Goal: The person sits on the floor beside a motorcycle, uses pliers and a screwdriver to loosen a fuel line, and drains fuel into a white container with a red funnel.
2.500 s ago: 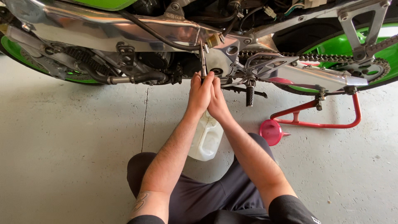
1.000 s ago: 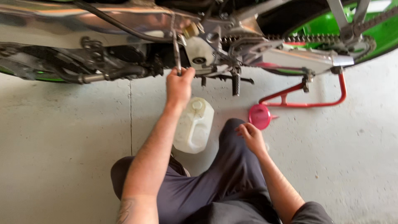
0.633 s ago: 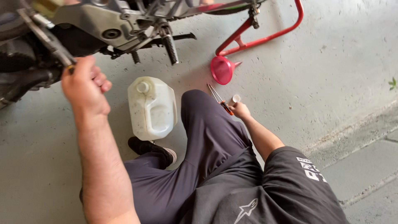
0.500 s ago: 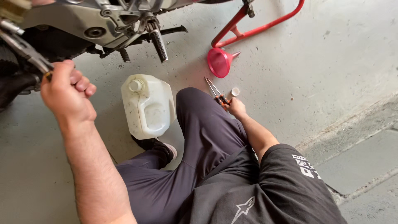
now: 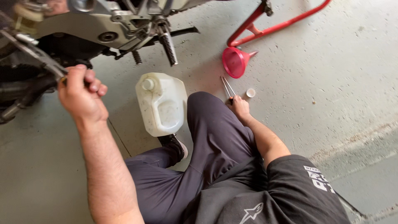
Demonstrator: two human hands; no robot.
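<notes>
Grey concrete floor (image 5: 331, 83) spreads under everything, with me sitting on it in dark trousers and a black shirt. Far left, the motorcycle (image 5: 83, 20) fills the top of the view, its silver frame and black footpeg hanging over the floor. Far right of it, a red paddock stand (image 5: 286, 23) angles across the concrete. Between my bent knee and the bike lies a white plastic jug (image 5: 161, 103) on its side, cap toward the bike, touching my trouser leg. Just beyond my knee sits a pink funnel (image 5: 234, 61), tipped over near the foot of the stand. My left hand (image 5: 81, 95) is up at the bike on the left, fingers wrapped tightly round the handle of a long metal wrench (image 5: 33, 54) that runs up and left into the machine. My right hand (image 5: 239, 107) is down on the floor beside my knee, well apart from the left, closed on the grips of slim pliers (image 5: 227, 86) whose points aim toward the funnel. A small white cap (image 5: 250, 92) lies just right of the pliers.
</notes>
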